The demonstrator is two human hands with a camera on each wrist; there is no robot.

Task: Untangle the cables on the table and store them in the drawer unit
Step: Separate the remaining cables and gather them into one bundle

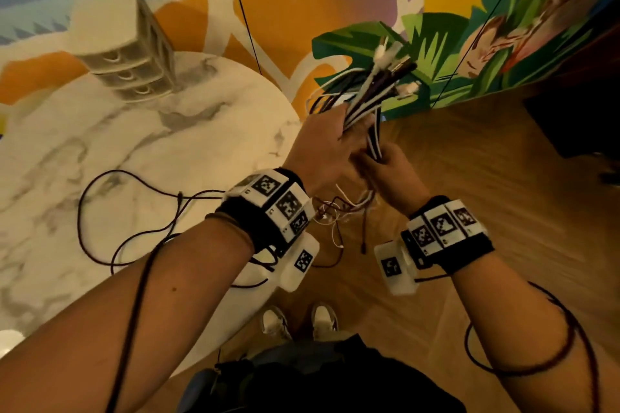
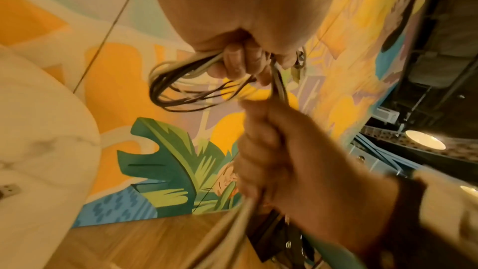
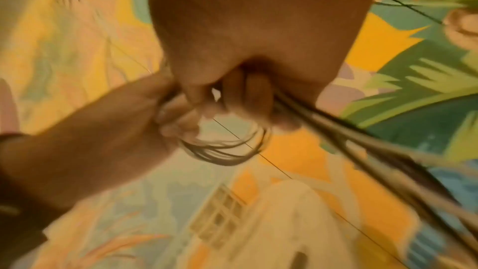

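Both hands, left hand [image 1: 323,147] and right hand [image 1: 389,171], clutch the cables [image 1: 372,94] tight; better tease ends apart before the far-left drawers [image 1: 134,67].

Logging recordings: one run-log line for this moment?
left hand: grips mixed black-and-white cable bundle | right hand: grips same bundle | beige drawer unit: shut

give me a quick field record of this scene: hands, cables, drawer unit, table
left hand: grips the cable bundle, upper hold
right hand: grips the same bundle just below
cable bundle: white and dark cables, held in the air beside the table, ends pointing up, loose tails hanging below the hands
drawer unit: on the far part of the table, drawers look closed
table: round, white marble top; one dark cable lies on it
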